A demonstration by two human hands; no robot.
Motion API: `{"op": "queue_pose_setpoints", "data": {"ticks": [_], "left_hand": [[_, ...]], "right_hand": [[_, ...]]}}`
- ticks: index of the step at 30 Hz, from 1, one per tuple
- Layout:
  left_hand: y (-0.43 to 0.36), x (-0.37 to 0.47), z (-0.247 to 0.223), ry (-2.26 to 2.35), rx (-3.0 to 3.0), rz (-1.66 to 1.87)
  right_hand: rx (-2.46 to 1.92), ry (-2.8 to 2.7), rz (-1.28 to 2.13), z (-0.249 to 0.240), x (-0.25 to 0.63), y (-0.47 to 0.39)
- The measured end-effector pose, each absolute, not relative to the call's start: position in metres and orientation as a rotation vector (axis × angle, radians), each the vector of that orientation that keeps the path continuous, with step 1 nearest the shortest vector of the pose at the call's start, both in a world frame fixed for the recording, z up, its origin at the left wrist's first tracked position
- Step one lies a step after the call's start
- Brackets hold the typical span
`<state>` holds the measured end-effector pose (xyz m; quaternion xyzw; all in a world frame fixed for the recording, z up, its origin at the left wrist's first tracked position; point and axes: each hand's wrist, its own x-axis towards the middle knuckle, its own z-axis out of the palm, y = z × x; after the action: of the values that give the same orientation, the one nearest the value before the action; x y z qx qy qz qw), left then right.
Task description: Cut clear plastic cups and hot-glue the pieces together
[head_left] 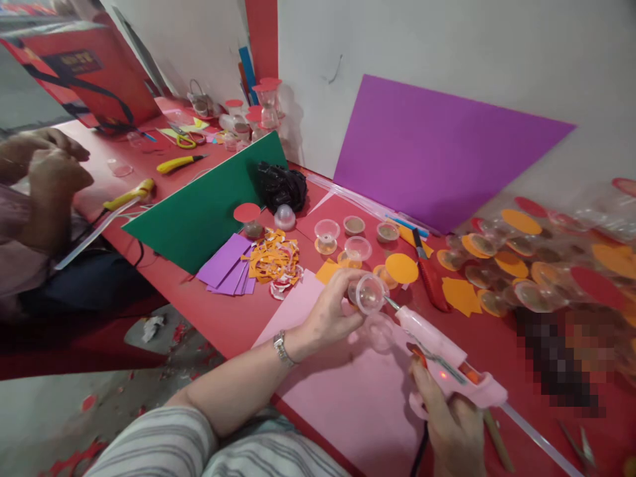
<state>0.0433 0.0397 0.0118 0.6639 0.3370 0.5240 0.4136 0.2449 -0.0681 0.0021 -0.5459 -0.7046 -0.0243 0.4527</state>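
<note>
Between the thumb and fingers of my left hand (336, 308) is a small clear plastic cup (370, 293), tilted so its open side faces right. My right hand (444, 414) is wrapped round the handle of a pink hot glue gun (442, 358), a finger on its orange trigger. The metal nozzle of the gun meets the cup's rim, and a glue stick (539, 437) sticks out of its back. Below the cup, another clear cup (380, 332) rests on a pink sheet (348, 397). Just beyond lie several clear cups, some with sandy contents, and an orange disc (401, 268).
Purple cards (228, 265) and orange paper scraps (275, 260) lie left, before an upright green board (213, 205). A red utility knife (433, 281) and several cup assemblies with coloured discs (511, 263) are at right. Another person's hands (54, 159) are at far left.
</note>
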Motion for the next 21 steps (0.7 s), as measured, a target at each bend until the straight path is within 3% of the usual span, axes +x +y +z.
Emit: {"op": "queue_pose_setpoints", "data": {"ticks": [5,12,21], "left_hand": [[0.041,0.043,0.014,0.837,1.714,1.331],[0.041,0.040,0.018,0.821,1.786,1.331],[0.040,0.040,0.021,0.797,1.810,1.253]], "right_hand": [[-1.326,-1.865,0.132,0.003,0.260,-0.062],[-1.541,-1.158,0.677,0.007,0.228,-0.073],[-1.594,-0.993,0.672,-0.004,0.217,-0.080]]}}
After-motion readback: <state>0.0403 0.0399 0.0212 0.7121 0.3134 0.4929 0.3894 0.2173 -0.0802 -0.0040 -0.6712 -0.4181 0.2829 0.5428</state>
